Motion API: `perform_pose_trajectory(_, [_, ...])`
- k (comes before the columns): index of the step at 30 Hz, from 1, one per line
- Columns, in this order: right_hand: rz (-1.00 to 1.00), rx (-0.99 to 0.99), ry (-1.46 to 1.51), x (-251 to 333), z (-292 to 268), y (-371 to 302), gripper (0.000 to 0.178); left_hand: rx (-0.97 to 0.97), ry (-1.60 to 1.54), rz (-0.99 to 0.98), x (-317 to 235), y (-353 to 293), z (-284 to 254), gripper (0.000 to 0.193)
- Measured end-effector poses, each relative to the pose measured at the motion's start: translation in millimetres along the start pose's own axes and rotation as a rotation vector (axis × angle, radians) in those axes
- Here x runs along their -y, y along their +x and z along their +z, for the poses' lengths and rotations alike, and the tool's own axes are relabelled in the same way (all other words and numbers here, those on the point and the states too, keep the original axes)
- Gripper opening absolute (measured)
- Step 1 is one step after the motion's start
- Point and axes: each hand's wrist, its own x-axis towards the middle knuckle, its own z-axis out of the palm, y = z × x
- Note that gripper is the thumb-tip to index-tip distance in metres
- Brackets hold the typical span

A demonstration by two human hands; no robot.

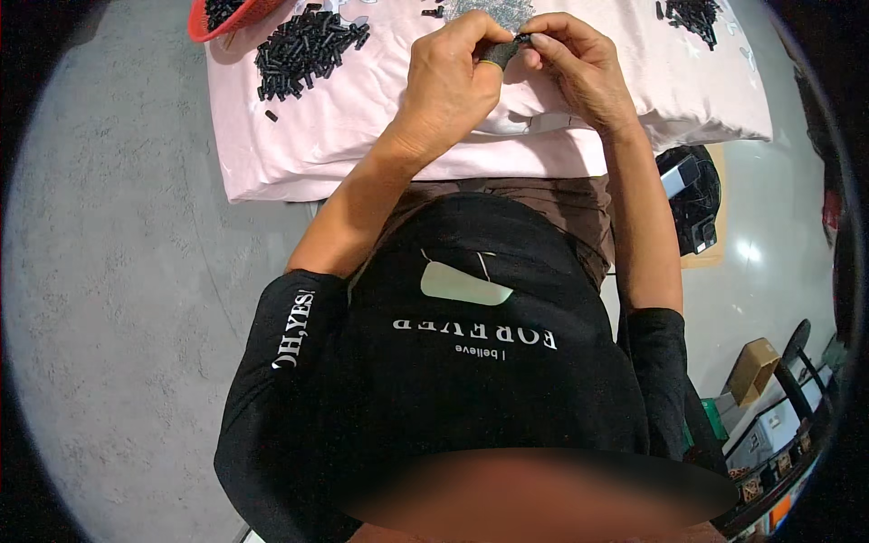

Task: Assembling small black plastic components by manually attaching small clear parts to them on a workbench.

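Floor (pixel 118 299): grey concrete, filling the left side of the head view and running on under the person.
Worktop (pixel 362 136): covered by a pale pink cloth (pixel 688 86) with a faint printed pattern; its front edge hangs just above the person's lap.
Person: seated, black long-sleeved top with white print, sleeves pushed up, both forearms reaching forward over the cloth.
Pile of black parts (pixel 303 50): many small dark tube-like pieces heaped on the cloth, left of the hands; one stray piece lies apart near the cloth's left edge.
Second pile (pixel 692 16): more of the same black pieces at the far right of the cloth.
Red basket (pixel 226 18): at the top left corner, holding more black pieces, only partly in view.
Left hand (pixel 450 81): fingers curled, pinching the small black piece from its left side.
Right hand (pixel 579 63): fingertips closed on the same piece from the right.
Small black piece (pixel 507 50): held between both hands, just above the cloth, near the middle of the top edge.
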Motion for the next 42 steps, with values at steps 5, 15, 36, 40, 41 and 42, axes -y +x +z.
perform_pose_trajectory(5, [-0.01, 0.009, -0.066, -1, -1, 2, 0.019, -0.029, 0.102, 0.193, 5, 2, 5, 0.025])
perform_pose_trajectory(15, [0.041, 0.036, 0.125, -2, -8, 2, 0.019, 0.142, -0.325, -0.18, -21, 8, -3, 0.013])
perform_pose_trajectory(36, [0.096, 0.057, 0.343, 13, 3, 1, 0.026, 0.184, 0.19, 0.639, 17, 25, -5, 0.052])
perform_pose_trajectory(40, [0.054, 0.111, 0.207, 8, -8, 3, 0.021, 0.179, 0.137, 0.497, -1, 22, -5, 0.045])
perform_pose_trajectory(41, [0.053, 0.115, 0.207, 6, -11, 3, 0.021, 0.197, 0.07, 0.314, -9, 21, -5, 0.039])
perform_pose_trajectory(42, [0.067, 0.111, 0.205, 5, -14, 3, 0.021, 0.193, 0.073, 0.316, -6, 22, -1, 0.039])
